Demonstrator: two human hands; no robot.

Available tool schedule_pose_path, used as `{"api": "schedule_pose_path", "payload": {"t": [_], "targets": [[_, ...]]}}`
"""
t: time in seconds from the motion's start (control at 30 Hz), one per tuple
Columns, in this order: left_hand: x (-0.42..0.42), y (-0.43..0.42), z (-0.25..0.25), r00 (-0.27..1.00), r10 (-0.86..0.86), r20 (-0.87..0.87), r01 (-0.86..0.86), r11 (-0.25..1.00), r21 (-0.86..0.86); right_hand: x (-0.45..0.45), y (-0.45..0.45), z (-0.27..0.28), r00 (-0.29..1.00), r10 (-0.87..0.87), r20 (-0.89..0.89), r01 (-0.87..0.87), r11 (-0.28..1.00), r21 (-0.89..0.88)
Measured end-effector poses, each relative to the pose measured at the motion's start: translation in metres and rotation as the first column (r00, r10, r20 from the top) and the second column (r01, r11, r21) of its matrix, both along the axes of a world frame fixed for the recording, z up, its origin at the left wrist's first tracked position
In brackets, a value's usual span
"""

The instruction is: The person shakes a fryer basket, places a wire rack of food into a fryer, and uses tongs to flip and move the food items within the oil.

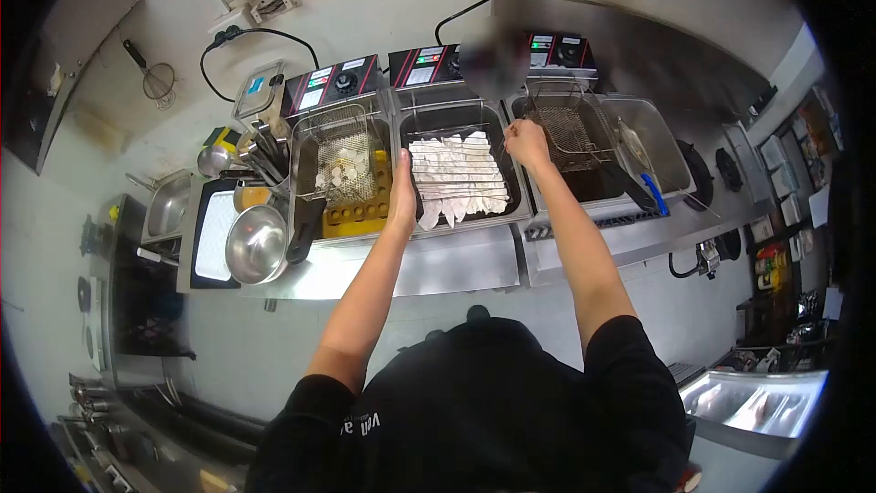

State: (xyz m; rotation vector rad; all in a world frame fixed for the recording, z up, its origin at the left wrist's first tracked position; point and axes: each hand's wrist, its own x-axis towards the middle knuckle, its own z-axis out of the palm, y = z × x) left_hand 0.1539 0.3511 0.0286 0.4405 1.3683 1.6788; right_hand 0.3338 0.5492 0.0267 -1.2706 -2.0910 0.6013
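Observation:
Pale white strips of food point(456, 173) lie in rows in the middle fryer point(522, 204), with a wire rack point(461, 184) across them. My left hand point(402, 194) is at the fryer's left side, fingers stretched along its rim; whether it touches the rack is unclear. At the opposite side, my right hand point(526, 142) is closed with the fingertips pinched together beside the rack's end. What sits between those fingertips is too small to make out.
To the left, a fryer basket point(342, 153) with white pieces sits over yellow oil. Another basket point(564, 132) hangs in the right fryer, its dark handle point(630, 190) jutting forward. A steel bowl point(256, 244) and a white tray point(215, 236) stand at the counter's left.

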Motion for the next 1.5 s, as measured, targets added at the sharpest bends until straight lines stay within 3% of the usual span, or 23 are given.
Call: {"api": "schedule_pose_path", "payload": {"t": [0.1,0.17,0.3,0.37,0.4,0.43,0.5,0.6,0.67,0.73,0.87,0.93,1.07,1.13,1.17,1.23,1.3,1.37,1.5], "targets": [[0.003,0.005,-0.003,0.993,-0.004,-0.116,-0.002,0.999,-0.053,-0.005,0.003,-0.008,0.999,-0.036,0.016,0.037,0.998,-0.044],[0.010,0.002,0.006,0.914,0.040,-0.404,-0.113,0.981,-0.157,-0.005,0.001,-0.005,0.999,-0.029,0.032,0.030,0.999,-0.046],[0.002,0.006,-0.013,0.834,0.023,-0.552,-0.161,0.966,-0.204,-0.009,-0.001,-0.007,0.999,0.000,0.038,0.003,0.997,-0.082],[0.009,-0.002,-0.014,0.585,0.025,-0.810,-0.334,0.918,-0.214,-0.014,-0.009,-0.010,0.997,-0.008,0.077,0.014,0.997,-0.073],[0.015,-0.011,-0.005,0.522,0.105,-0.846,-0.305,0.950,-0.070,-0.017,-0.014,-0.010,0.993,-0.022,0.119,0.029,0.998,-0.062],[0.021,-0.021,0.004,0.523,0.103,-0.846,-0.305,0.949,-0.073,-0.019,-0.017,-0.012,0.993,-0.020,0.120,0.028,0.998,-0.065],[0.033,-0.042,0.032,0.255,0.194,-0.947,-0.268,0.956,0.123,-0.022,-0.023,-0.018,0.976,0.001,0.217,0.004,1.000,-0.026],[0.045,-0.081,0.063,0.214,0.227,-0.950,-0.193,0.963,0.187,-0.023,-0.021,-0.018,0.952,0.013,0.307,-0.015,1.000,0.006],[0.054,-0.111,0.075,0.199,0.220,-0.955,-0.134,0.971,0.196,-0.016,-0.017,-0.010,0.938,-0.035,0.344,0.008,0.997,0.079],[0.061,-0.138,0.079,0.189,0.212,-0.959,-0.073,0.977,0.202,0.003,-0.024,0.036,0.941,-0.007,0.339,-0.037,0.992,0.123],[0.056,-0.177,0.072,0.311,0.142,-0.940,-0.085,0.989,0.121,0.064,-0.036,0.114,0.901,-0.192,0.390,0.073,0.951,0.300],[0.047,-0.191,0.067,0.380,0.100,-0.920,-0.154,0.987,0.044,0.103,-0.040,0.138,0.760,-0.269,0.592,0.098,0.947,0.305],[0.031,-0.210,0.062,0.369,0.100,-0.924,-0.150,0.988,0.047,0.158,-0.045,0.133,0.614,-0.286,0.736,0.148,0.957,0.248],[0.029,-0.215,0.061,0.371,0.096,-0.924,-0.124,0.991,0.053,0.170,-0.048,0.124,0.490,-0.164,0.856,0.177,0.980,0.087],[0.028,-0.215,0.062,0.364,0.096,-0.926,-0.101,0.993,0.063,0.176,-0.041,0.113,0.488,-0.172,0.856,0.178,0.979,0.096],[0.030,-0.218,0.071,0.373,0.103,-0.922,-0.088,0.993,0.075,0.189,-0.031,0.089,0.408,-0.005,0.913,0.103,0.994,-0.041],[0.029,-0.221,0.076,0.382,0.109,-0.918,-0.070,0.994,0.089,0.180,-0.039,0.100,0.413,0.025,0.910,0.177,0.978,-0.107],[0.025,-0.222,0.078,0.361,0.110,-0.926,-0.056,0.994,0.096,0.181,-0.042,0.112,0.587,-0.191,0.787,0.239,0.969,0.057],[0.016,-0.230,0.073,0.387,0.107,-0.916,-0.017,0.994,0.109,0.168,-0.086,0.184,0.621,-0.208,0.756,0.249,0.967,0.061]]}}
